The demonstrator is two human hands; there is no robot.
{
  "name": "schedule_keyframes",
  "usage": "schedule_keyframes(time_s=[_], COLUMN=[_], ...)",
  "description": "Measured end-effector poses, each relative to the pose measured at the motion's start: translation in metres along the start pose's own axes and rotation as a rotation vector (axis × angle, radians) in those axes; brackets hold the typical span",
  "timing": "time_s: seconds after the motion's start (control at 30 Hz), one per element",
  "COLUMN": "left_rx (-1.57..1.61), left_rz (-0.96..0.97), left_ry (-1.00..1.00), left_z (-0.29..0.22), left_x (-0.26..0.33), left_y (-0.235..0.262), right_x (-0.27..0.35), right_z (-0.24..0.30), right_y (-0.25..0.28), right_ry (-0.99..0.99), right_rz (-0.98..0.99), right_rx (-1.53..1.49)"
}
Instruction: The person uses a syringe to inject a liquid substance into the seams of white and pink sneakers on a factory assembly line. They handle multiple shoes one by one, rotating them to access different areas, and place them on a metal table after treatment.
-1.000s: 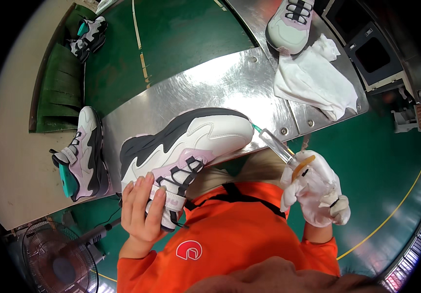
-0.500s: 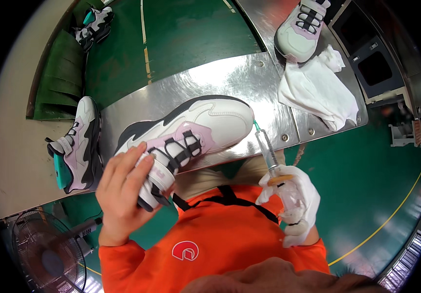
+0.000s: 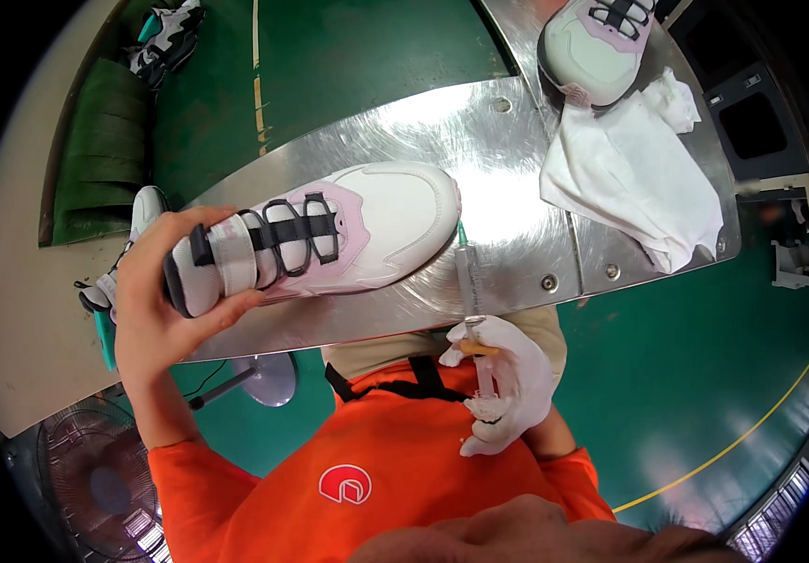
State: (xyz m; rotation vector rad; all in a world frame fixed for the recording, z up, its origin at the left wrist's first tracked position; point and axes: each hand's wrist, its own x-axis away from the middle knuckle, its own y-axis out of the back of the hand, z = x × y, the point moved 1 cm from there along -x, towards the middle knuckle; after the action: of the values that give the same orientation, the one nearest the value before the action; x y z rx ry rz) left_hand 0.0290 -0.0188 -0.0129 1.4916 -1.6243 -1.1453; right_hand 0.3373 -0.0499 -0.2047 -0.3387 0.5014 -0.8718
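Note:
My left hand [image 3: 156, 291] grips the heel end of a white and pink sneaker [image 3: 329, 235] with black laces, holding it top-up over the shiny metal table [image 3: 508, 159]. My right hand [image 3: 508, 385], in a white glove, holds a clear syringe [image 3: 470, 291] with a green needle hub; its tip points up toward the sneaker's toe side, just short of the sole edge.
A white cloth [image 3: 634, 178] lies on the table's right part, with another sneaker [image 3: 602, 42] above it. Two more sneakers sit at the left: one [image 3: 109, 281] behind my wrist, one [image 3: 165, 38] on the green floor. A fan [image 3: 95, 479] stands lower left.
My left hand has turned the sneaker from side-on to top-up and shifted its grip to the heel. My right hand with the syringe has dropped lower, and the needle now points at the toe side.

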Motion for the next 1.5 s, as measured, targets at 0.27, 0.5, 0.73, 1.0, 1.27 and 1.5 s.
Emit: schedule_keyframes(time_s=[0.27,0.5,0.73,1.0,1.27,1.5], left_rx=[-0.038,-0.291,-0.475,-0.398,-0.032,0.229], left_rz=[0.002,-0.166,-0.277,-0.239,0.272,0.872], left_ry=[-0.005,-0.199,-0.303,-0.298,-0.053,-0.213], left_z=[-0.001,-0.034,-0.040,-0.039,-0.013,-0.004], left_x=[0.000,0.070,0.117,0.095,-0.004,-0.164], left_y=[0.002,-0.018,-0.047,-0.029,0.030,-0.031], right_x=[0.005,-0.010,-0.066,-0.073,-0.061,-0.032], right_z=[0.002,0.045,0.059,0.063,0.053,0.070], right_y=[0.002,0.011,-0.004,-0.009,0.033,0.045], right_ry=[-0.132,0.068,0.287,0.288,0.209,0.019], right_rz=[-0.182,-0.525,-0.115,-0.213,-0.444,-0.490], right_rx=[-0.099,-0.054,0.422,0.677,0.433,0.637])
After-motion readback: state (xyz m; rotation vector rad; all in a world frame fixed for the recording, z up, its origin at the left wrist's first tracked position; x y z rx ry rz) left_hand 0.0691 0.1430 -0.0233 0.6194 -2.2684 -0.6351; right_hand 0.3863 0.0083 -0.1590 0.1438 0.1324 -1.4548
